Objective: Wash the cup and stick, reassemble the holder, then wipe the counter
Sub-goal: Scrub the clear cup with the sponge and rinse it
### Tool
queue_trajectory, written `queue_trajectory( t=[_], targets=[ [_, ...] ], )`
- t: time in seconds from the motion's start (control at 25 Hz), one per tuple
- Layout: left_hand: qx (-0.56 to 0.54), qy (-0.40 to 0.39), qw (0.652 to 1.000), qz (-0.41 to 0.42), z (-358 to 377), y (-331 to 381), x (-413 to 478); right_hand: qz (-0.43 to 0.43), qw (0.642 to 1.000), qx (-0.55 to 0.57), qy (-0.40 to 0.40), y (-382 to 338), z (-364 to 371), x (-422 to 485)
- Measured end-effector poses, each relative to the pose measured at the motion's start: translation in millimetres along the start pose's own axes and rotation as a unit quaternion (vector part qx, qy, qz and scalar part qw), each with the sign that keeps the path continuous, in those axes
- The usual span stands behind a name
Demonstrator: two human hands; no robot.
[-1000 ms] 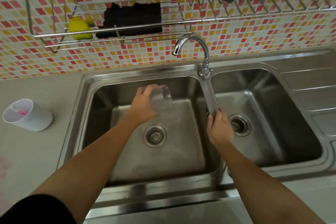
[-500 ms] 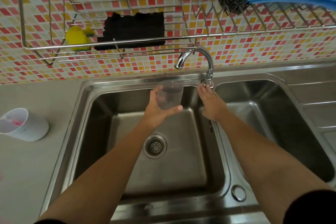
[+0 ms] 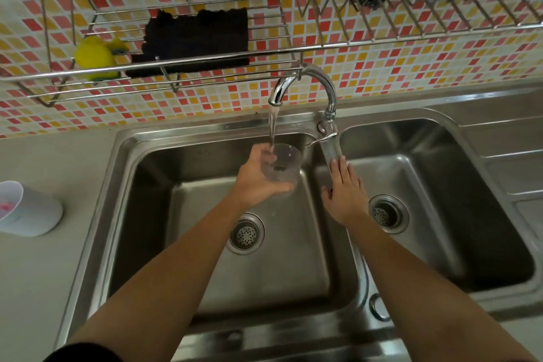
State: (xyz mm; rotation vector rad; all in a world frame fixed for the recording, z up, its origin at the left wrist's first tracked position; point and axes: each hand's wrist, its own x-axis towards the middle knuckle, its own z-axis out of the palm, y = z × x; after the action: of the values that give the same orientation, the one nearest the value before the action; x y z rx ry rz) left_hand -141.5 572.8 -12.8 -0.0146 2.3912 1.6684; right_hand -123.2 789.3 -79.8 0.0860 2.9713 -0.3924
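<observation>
Cup (image 3: 281,162), clear plastic, held upright over left basin of sink (image 3: 123,185), mouth up under tap (image 3: 305,82). Water stream (image 3: 273,126) falls from spout into cup. Left hand (image 3: 258,182) wrapped round cup wall from left side, thumb across front near its base. Right hand (image 3: 345,192) open, fingers straight and close together, lying flat on divider between basins, fingertips just below tap lever (image 3: 323,138); holds nothing. White holder (image 3: 26,210) lies on its side on counter (image 3: 44,258) left of sink, something pink inside. Wire rack (image 3: 176,79) above carries yellow sponge (image 3: 95,57) and black cloth (image 3: 195,38).
</observation>
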Motion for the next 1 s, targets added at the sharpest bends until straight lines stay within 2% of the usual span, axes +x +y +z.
queue_trajectory(
  t=[0.12, 0.28, 0.4, 0.56, 0.72, 0.88, 1.0],
  targets=[
    [0.008, 0.022, 1.0, -0.005, -4, -1, 3, -0.003, 1.0, 0.0, 0.012, 1, 3, 0],
    [0.027, -0.043, 0.998, -0.021, -9, 2, 9, -0.004, 1.0, 0.011, 0.021, 2, 5, 2],
    [0.023, -0.031, 0.999, -0.027, -16, 2, 10, -0.005, 0.999, 0.023, 0.026, 4, 7, 2],
    [0.031, -0.073, 0.996, -0.028, -19, 4, 11, -0.009, 0.999, 0.044, 0.032, 5, 9, 5],
    [0.032, -0.079, 0.996, -0.023, -23, 2, 9, -0.011, 0.997, 0.062, 0.039, 5, 9, 4],
    [0.055, -0.09, 0.994, -0.022, -27, 2, 5, -0.015, 0.978, 0.176, 0.114, 1, -9, 11],
    [0.046, -0.068, 0.997, -0.012, -29, 3, 4, -0.065, 0.973, 0.158, 0.153, -8, -33, 31]
  ],
)
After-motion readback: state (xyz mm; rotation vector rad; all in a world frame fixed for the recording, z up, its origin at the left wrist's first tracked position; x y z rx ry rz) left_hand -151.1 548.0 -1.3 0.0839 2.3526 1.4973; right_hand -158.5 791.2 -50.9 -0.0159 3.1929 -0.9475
